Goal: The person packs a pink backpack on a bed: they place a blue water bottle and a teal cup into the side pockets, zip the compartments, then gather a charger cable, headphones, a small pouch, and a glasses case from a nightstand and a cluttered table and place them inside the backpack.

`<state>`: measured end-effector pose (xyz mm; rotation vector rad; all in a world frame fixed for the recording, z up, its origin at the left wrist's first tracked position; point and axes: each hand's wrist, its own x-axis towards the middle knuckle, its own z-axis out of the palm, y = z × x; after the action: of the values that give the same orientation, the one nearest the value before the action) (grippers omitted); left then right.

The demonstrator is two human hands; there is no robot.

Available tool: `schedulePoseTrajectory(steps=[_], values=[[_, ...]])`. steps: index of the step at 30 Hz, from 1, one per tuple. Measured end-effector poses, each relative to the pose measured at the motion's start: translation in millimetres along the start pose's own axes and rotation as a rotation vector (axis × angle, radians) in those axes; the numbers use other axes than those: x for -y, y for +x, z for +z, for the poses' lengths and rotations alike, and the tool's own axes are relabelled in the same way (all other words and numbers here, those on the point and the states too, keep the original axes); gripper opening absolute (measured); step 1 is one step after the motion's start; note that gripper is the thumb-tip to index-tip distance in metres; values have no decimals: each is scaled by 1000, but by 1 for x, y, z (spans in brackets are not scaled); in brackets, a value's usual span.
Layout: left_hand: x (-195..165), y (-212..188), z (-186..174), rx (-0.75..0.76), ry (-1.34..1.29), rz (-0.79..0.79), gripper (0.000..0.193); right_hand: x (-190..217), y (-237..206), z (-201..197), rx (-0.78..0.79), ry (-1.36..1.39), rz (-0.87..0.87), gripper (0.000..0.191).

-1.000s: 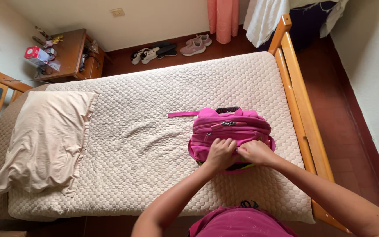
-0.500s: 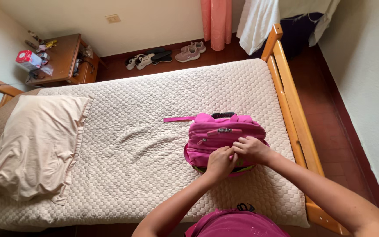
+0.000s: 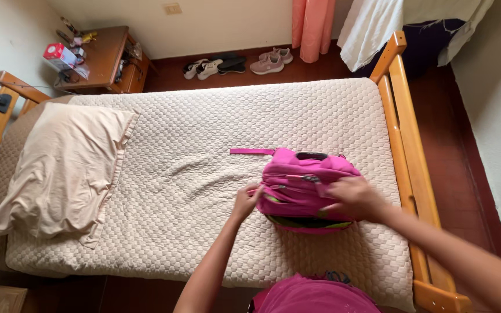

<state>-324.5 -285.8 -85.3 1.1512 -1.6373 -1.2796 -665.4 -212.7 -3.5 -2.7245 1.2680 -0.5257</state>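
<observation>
Mid-zip: left hand (image 3: 246, 201) fingers pinch backpack (image 3: 305, 188) edge, right hand (image 3: 352, 199) blurred on top, grip unclear, w/ bed (image 3: 175, 174) underneath, center-right frame.

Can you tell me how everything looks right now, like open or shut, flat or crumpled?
Backpack: lying on the bed, near edge gaping a little.
Left hand: touching the backpack's left side.
Right hand: resting on top of the backpack, blurred.
Pillow: lying flat, wrinkled.
Bedspread: spread out, creased in the middle.
Shoes: lined up along the wall.
</observation>
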Motion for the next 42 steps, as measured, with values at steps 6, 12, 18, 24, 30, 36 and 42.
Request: schedulePoseTrajectory(steps=[6,12,18,24,30,36,42], values=[[-21,-8,14,82,-21,-93,27,59,102,61,-153,-445,-144,35],[2,-18,-16,7,184,43,33,47,124,72,-47,-487,-384,16],[42,-2,-3,-141,-19,-164,33,24,112,55,194,-220,-388,17],[69,22,23,-255,195,-319,43,21,87,51,447,1,-232,17],[89,28,10,-179,283,-307,42,14,93,75,410,-139,-212,16],[46,1,7,152,308,470,30,14,77,74,-12,-367,-96,56],[33,-46,77,612,787,288,39,-7,39,71,-214,-542,-218,56]])
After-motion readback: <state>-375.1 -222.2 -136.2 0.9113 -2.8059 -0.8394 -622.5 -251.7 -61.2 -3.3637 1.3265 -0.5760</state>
